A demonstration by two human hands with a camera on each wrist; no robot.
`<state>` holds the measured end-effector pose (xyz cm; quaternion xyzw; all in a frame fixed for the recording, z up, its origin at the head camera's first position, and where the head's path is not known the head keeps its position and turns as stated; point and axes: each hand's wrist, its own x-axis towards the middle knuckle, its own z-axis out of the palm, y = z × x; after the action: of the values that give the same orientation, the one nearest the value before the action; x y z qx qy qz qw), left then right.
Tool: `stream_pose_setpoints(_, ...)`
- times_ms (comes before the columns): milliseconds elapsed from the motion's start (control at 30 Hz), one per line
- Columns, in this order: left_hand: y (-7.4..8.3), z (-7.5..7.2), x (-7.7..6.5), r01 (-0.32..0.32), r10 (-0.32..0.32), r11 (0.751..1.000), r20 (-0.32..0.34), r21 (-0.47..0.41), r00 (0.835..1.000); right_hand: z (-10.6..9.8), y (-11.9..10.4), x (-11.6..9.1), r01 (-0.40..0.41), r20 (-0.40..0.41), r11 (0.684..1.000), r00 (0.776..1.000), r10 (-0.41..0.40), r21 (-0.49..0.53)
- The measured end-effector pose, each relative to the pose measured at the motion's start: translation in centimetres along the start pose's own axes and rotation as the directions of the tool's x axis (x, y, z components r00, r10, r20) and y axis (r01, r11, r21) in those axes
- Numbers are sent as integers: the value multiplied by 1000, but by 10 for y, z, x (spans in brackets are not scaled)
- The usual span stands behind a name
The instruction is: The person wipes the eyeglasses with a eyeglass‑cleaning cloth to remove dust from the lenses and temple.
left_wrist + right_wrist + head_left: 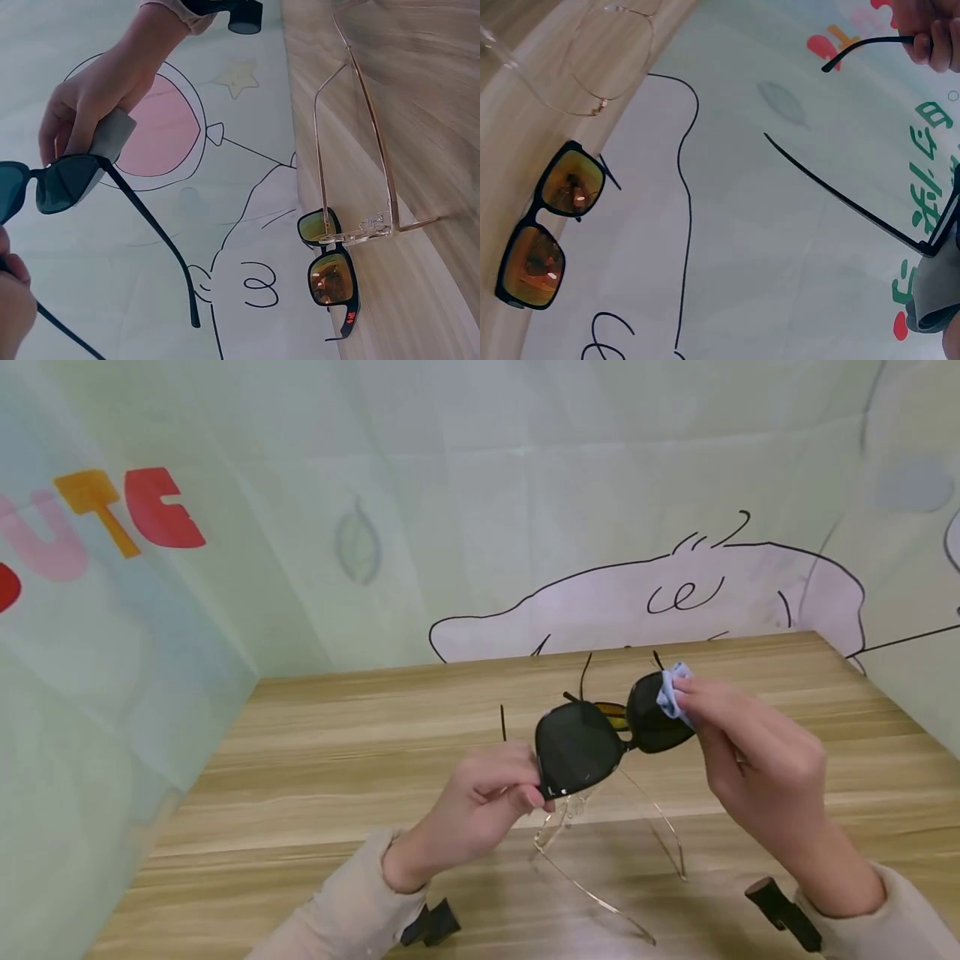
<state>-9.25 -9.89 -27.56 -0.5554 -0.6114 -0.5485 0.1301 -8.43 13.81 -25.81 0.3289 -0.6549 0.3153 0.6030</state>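
Observation:
A pair of black sunglasses (577,750) is held up over the table, dark lenses facing me. My left hand (476,806) grips its left end, thumb and fingers at the frame's lower corner. At the other end, my right hand (765,768) pinches a light blue cloth (672,693) against the right lens. The left wrist view shows the cloth (114,139) folded over that lens's edge, with one black temple arm (154,221) extended. Below lie thin gold-framed glasses (365,112), and just beyond them black-framed sunglasses with orange mirrored lenses (532,266).
The wood-grain table (337,768) ends at a printed fabric backdrop (360,627) with cartoon drawings and letters. Dark wrist-worn devices (438,922) show by both sleeves. The gold glasses' arms stretch toward me, between my forearms.

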Motion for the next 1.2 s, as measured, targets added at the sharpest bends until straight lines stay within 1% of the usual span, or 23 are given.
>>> stream_pose_setpoints(100, 0, 0, 1, 16, -16, 1000, -29, -14, 999, 0, -3, -2, 7, -10, 1000, 1000, -7, -10)
stream_pose_setpoints(200, -1, 2, 1, 32, -34, 998, -53, -51, 998, 3, -10, -4, 30, -20, 999, 999, -29, 14)
stream_pose_setpoints(333, -2, 6, 2, 64, -72, 992, -71, -105, 995, 12, -21, -9, 96, -45, 993, 995, -93, 72)
stream_pose_setpoints(400, -2, 7, 2, 81, -92, 988, -79, -128, 993, 15, -25, -10, 130, -57, 988, 990, -125, 85)
stream_pose_setpoints(467, -1, 7, 2, 88, -102, 985, -88, -145, 991, 17, -26, -10, 156, -71, 984, 986, -150, 81)
stream_pose_setpoints(533, 0, 7, 1, 99, -115, 983, -94, -157, 989, 16, -24, -10, 161, -85, 985, 984, -156, 58)
stream_pose_setpoints(633, 0, 4, 0, 111, -128, 979, -92, -173, 987, 11, -17, -9, 137, -98, 990, 986, -134, 20)
stream_pose_setpoints(733, 0, 1, -1, 113, -129, 976, -74, -186, 989, 3, -9, -10, 69, -81, 998, 994, -69, -11)
stream_pose_setpoints(833, 0, 0, -2, 108, -118, 975, -43, -194, 992, -4, -3, -10, -18, -22, 999, 1000, 17, -42)
stream_pose_setpoints(900, 0, 1, -1, 106, -111, 976, -21, -191, 994, -6, -3, -6, -71, 17, 997, 997, 72, -42)
stream_pose_setpoints(967, 1, 2, -1, 99, -101, 979, -5, -181, 995, -5, -5, -2, -107, 49, 994, 993, 108, -22)
stream_pose_setpoints(1000, 1, 3, -1, 93, -95, 981, -1, -173, 995, -4, -7, 0, -113, 58, 994, 992, 113, -10)
stream_pose_setpoints(1067, 1, 4, 0, 84, -86, 985, -5, -150, 996, -1, -10, 3, -99, 69, 995, 993, 97, 22)
stream_pose_setpoints(1200, 0, 5, 1, 82, -87, 989, -40, -120, 995, 5, -19, -1, -15, 63, 997, 998, 10, 81)
